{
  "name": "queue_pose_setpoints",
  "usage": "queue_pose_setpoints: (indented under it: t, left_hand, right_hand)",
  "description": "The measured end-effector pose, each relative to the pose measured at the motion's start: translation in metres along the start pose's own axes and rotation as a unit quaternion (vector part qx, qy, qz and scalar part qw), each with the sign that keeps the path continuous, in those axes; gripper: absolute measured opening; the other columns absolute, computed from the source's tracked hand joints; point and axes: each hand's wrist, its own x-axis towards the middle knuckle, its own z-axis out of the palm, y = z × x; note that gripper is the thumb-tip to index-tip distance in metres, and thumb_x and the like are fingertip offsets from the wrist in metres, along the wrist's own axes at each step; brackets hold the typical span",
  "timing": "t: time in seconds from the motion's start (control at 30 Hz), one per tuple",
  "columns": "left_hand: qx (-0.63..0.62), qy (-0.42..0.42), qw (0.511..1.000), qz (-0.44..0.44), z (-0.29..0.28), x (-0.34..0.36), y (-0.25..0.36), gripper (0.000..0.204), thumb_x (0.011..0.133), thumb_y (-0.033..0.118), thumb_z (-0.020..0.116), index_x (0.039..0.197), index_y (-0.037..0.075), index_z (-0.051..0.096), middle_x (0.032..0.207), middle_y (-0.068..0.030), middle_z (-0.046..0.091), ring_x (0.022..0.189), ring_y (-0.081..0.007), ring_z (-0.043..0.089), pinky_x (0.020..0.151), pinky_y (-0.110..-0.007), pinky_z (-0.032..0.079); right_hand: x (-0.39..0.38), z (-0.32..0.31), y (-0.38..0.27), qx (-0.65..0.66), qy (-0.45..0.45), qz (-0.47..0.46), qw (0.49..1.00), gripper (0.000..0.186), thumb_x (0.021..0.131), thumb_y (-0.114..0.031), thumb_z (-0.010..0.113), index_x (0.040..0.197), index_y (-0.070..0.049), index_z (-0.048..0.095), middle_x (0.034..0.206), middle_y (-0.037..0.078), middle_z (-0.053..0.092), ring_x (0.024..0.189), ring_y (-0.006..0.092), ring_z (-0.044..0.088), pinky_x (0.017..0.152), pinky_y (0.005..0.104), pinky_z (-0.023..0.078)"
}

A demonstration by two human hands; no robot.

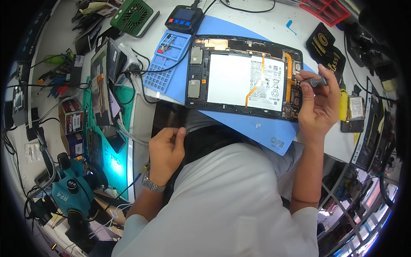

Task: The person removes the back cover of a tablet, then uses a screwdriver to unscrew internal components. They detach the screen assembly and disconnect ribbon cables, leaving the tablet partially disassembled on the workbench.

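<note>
An opened tablet (214, 103) lies on a blue work mat (257, 132), its insides facing up. A large white battery (231, 79) fills its middle, and orange flex cables (289, 77) run across it and along its right side. My right hand (319, 100) is at the tablet's right edge, fingers closed around a grey-handled screwdriver (317, 82); the screwdriver's tip cannot be made out. Below the tablet's left end, near my lap, my left hand (167, 150) is closed with fingers curled in. Whatever it holds, if anything, is hidden.
Left of the tablet sit a blue parts tray (165, 64) and a small black device with a screen (184, 19). A green fan (132, 17) stands behind. Cables (139, 70) cross the left side, near a teal microscope (72, 188). A yellow bottle (343, 105) is at right.
</note>
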Motion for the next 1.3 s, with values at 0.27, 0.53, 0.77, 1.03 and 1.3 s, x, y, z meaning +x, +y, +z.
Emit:
queue_pose_setpoints:
  t: [0.27, 0.53, 0.77, 1.03, 1.3]
  left_hand:
    - [0.263, -0.246, 0.925, -0.118, 0.006, -0.055, -0.042, 0.021, 0.101, 0.015, 0.071, 0.102, -0.005, 0.075, 0.097, -0.0313, 0.076, 0.094, -0.0499, 0.075, 0.083, -0.057, 0.059]
    - [0.212, -0.392, 0.89, -0.099, 0.004, -0.088, -0.108, 0.031, 0.094, 0.023, 0.076, 0.1, -0.008, 0.078, 0.096, -0.0337, 0.074, 0.095, -0.05, 0.075, 0.086, -0.056, 0.061]
    - [0.288, -0.455, 0.84, -0.066, 0.0, -0.093, -0.121, 0.016, 0.083, 0.007, 0.07, 0.085, -0.005, 0.079, 0.091, -0.0334, 0.076, 0.091, -0.0491, 0.077, 0.086, -0.053, 0.064]
    - [0.341, -0.445, 0.827, -0.046, -0.005, -0.102, -0.1, 0.012, 0.083, 0.0, 0.069, 0.086, -0.004, 0.08, 0.094, -0.0304, 0.078, 0.092, -0.0485, 0.078, 0.082, -0.052, 0.065]
    - [0.044, -0.135, 0.986, 0.085, 0.035, -0.023, -0.015, 0.068, 0.092, 0.041, 0.087, 0.137, -0.006, 0.068, 0.121, -0.0275, 0.076, 0.113, -0.0435, 0.073, 0.094, -0.048, 0.059]
  right_hand:
    - [0.003, -0.002, 0.0, -0.07, 0.047, -0.052, 0.995, 0.054, 0.091, 0.009, 0.085, 0.141, -0.002, 0.07, 0.132, 0.016, 0.062, 0.111, 0.0248, 0.072, 0.086, 0.029, 0.061]
    - [0.001, -0.002, -0.001, -0.08, 0.037, -0.065, 0.994, 0.056, 0.087, 0.01, 0.087, 0.139, -0.004, 0.072, 0.129, 0.014, 0.068, 0.109, 0.0197, 0.071, 0.083, 0.0308, 0.06]
    - [0.004, 0.0, 0.0, -0.024, 0.055, -0.025, 0.998, 0.057, 0.086, 0.01, 0.086, 0.139, -0.006, 0.073, 0.129, 0.011, 0.077, 0.107, 0.0212, 0.069, 0.082, 0.03, 0.06]
    - [0.004, -0.004, -0.004, -0.008, 0.02, -0.008, 1.0, 0.063, 0.088, 0.016, 0.079, 0.146, -0.005, 0.067, 0.136, 0.012, 0.074, 0.109, 0.0235, 0.07, 0.081, 0.0324, 0.062]
    - [-0.002, -0.001, -0.001, -0.089, -0.01, -0.008, 0.996, 0.072, 0.091, 0.019, 0.076, 0.155, -0.004, 0.054, 0.147, 0.017, 0.06, 0.121, 0.0201, 0.071, 0.101, 0.0326, 0.062]
